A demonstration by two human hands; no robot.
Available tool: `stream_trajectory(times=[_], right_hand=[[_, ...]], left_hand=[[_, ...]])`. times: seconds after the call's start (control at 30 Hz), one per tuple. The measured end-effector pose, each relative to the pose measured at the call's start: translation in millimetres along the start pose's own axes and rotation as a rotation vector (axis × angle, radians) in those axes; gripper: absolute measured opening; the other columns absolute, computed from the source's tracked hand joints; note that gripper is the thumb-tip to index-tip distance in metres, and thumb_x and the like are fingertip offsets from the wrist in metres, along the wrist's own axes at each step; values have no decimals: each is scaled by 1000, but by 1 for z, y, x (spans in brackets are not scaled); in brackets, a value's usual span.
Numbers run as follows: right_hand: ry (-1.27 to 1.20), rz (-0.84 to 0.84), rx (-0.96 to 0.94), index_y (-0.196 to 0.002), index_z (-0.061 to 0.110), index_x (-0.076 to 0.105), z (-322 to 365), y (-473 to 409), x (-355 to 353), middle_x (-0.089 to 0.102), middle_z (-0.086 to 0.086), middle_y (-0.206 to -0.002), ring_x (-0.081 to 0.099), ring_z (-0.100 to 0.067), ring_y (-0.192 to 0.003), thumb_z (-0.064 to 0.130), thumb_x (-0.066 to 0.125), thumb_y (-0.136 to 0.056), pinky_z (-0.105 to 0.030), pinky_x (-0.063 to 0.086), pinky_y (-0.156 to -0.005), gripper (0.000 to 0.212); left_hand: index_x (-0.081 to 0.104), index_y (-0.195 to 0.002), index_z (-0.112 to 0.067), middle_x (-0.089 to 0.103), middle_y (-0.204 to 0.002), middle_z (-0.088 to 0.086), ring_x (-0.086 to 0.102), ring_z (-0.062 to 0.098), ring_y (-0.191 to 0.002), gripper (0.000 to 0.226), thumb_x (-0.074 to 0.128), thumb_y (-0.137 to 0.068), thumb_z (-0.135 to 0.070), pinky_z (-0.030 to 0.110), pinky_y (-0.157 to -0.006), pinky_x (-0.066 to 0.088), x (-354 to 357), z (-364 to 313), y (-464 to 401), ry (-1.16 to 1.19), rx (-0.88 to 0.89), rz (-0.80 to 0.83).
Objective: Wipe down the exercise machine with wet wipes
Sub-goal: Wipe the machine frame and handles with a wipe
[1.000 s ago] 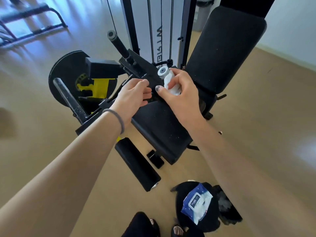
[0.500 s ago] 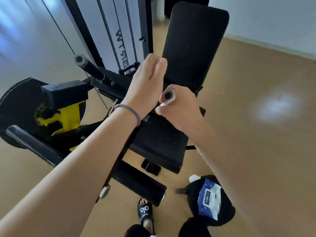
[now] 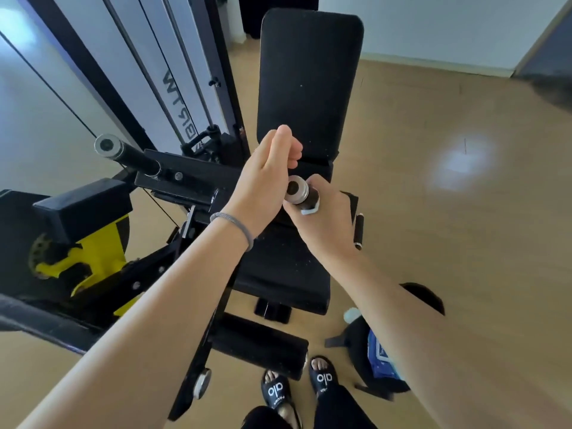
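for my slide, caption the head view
Right hand wipes a machine handle; left hand hovers beside it.

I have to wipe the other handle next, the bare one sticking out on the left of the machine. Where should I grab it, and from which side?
Grip the black shaft of the left handle just behind its silver end cap, coming from above with the wipe. It slants up and out with open space all round, so fingers can likely wrap it fully.

Smooth tan wooden floor [image 3: 433,243] meets plain white wall [image 3: 433,26] at pale baseboard [image 3: 433,65]. Bright light patch [image 3: 461,162] (soft-edged) lies on floor, below baseboard.
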State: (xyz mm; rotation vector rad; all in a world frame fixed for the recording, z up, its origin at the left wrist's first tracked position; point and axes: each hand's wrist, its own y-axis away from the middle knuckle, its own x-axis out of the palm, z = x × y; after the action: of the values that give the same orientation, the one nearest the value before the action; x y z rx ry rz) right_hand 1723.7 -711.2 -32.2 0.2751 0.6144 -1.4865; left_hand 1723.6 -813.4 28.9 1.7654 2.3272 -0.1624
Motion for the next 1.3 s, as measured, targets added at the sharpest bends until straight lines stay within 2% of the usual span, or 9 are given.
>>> stream_trajectory(times=[0.2, 0.37, 0.47, 0.57, 0.7, 0.8, 0.9, 1.03, 1.3], right_hand=[[17, 88, -189, -88, 21, 59, 32, -2, -11, 62, 9, -78, 60, -11, -71, 28, 73, -89, -33, 55, -68, 16], [23, 404, -283, -78, 15, 60, 11, -26, -26, 61, 8, -67, 59, -12, -64, 27, 72, -85, -33, 50, -60, 18], [82, 448, -206, -74, 11, 55, -13, -32, -29, 61, 1, -66, 57, -16, -64, 28, 71, -83, -41, 48, -62, 25], [37, 366, -212, -72, 19, 48, -13, -24, -25, 58, 6, -64, 56, -12, -60, 29, 73, -84, -33, 42, -55, 30], [-12, 103, -418, -77, 26, 48, 36, -9, -13, 51, 16, -66, 54, -7, -60, 28, 76, -86, -21, 48, -54, 29], [239, 12, -515, -71, 24, 48, 44, -13, -9, 45, 16, -61, 51, -8, -52, 26, 79, -82, -28, 49, -47, 33], [329, 221, -437, -68, 16, 59, 48, -25, -16, 57, 6, -58, 59, -18, -55, 32, 71, -87, -35, 54, -55, 27], [-2, 612, -134, -57, 11, 51, 47, -48, -31, 48, 8, -47, 47, -10, -50, 37, 69, -89, -33, 43, -58, 46], [-21, -53, -254, -77, 26, 49, -7, -9, 6, 51, 18, -64, 55, -8, -58, 39, 75, -88, -30, 51, -55, 32]], left_hand=[[69, -96, -17, 73, -112, 6, 66, 18, -110, 53, 24, -108, -43, 35, -103, 45, -24, 8, 4, 265, -60, -228], [69, -105, -9, 75, -103, 0, 68, 15, -102, 43, 31, -107, -30, 35, -98, 49, -10, 43, 22, 274, -172, -122], [63, -112, -27, 68, -109, -16, 61, 5, -107, 22, 47, -99, -18, 33, -97, 48, -16, 68, 27, -225, -26, -140], [44, -144, -24, 47, -148, -6, 39, 14, -139, 52, 58, -94, -18, 39, -116, 35, -29, 89, 27, -833, 148, -77], [18, -158, -29, 20, -164, -1, 6, 15, -151, 66, 45, -100, -45, 22, -120, -5, -22, 99, 33, -1019, 124, 13], [22, -158, -22, 27, -163, 6, 13, 21, -152, 67, 33, -98, -49, 20, -116, -9, -24, 103, 33, -1046, 186, -24], [38, -151, -15, 45, -152, 6, 29, 22, -146, 65, 34, -96, -49, 28, -124, 4, -30, 112, 29, -1128, 257, 2], [39, -146, -12, 48, -148, 6, 36, 24, -143, 59, 48, -99, -46, 40, -125, 19, -30, 121, 27, -1237, 281, 5], [38, -150, -7, 40, -155, 11, 33, 27, -146, 62, 48, -100, -43, 40, -125, 16, -32, 127, 25, -1232, 347, -22]])
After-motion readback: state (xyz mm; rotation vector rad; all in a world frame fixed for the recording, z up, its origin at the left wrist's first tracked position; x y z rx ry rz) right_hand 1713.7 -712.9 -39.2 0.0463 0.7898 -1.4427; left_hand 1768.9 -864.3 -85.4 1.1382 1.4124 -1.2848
